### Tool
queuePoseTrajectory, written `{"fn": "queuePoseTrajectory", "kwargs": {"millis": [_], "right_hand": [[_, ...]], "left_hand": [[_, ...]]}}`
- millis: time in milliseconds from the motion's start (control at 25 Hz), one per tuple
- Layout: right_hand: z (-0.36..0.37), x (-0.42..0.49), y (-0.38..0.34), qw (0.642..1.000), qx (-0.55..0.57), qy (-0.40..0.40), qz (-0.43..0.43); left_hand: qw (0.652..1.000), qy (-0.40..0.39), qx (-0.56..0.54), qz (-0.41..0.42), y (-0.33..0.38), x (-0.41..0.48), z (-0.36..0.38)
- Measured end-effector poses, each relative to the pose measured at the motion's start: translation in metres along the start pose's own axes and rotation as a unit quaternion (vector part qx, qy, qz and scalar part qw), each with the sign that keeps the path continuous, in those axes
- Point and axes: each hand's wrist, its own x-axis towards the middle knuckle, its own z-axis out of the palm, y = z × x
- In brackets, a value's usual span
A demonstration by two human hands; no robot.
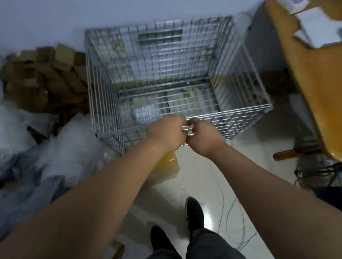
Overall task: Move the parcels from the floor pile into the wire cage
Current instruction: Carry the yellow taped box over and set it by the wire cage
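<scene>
Right of the right hand [203,138] stands a rounded orange-brown wooden surface [330,88] carrying white papers [318,29]. Below that hand, thin dark wires [240,236] trail across the glossy white floor tiles [199,172], beside two black shoes [195,214].

Dim bluish light, heavy motion blur, bent edges, glare on the floor [207,217].
</scene>
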Motion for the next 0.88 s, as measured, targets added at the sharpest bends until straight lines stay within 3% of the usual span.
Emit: {"fn": "queuePoseTrajectory", "kwargs": {"millis": [160, 520, 880], "right_hand": [[-0.056, -0.042, 0.022, 0.997, 0.026, 0.065, 0.026], [-0.158, -0.119, 0.125, 0.977, 0.070, 0.173, 0.103], [-0.238, -0.205, 0.270, 0.930, 0.119, 0.242, 0.250]], "left_hand": [[0.997, 0.019, 0.044, 0.068, 0.071, -0.007, -0.017], [0.980, 0.005, 0.031, 0.196, 0.226, 0.015, 0.009], [0.942, -0.072, 0.070, 0.319, 0.414, 0.042, 0.074]]}}
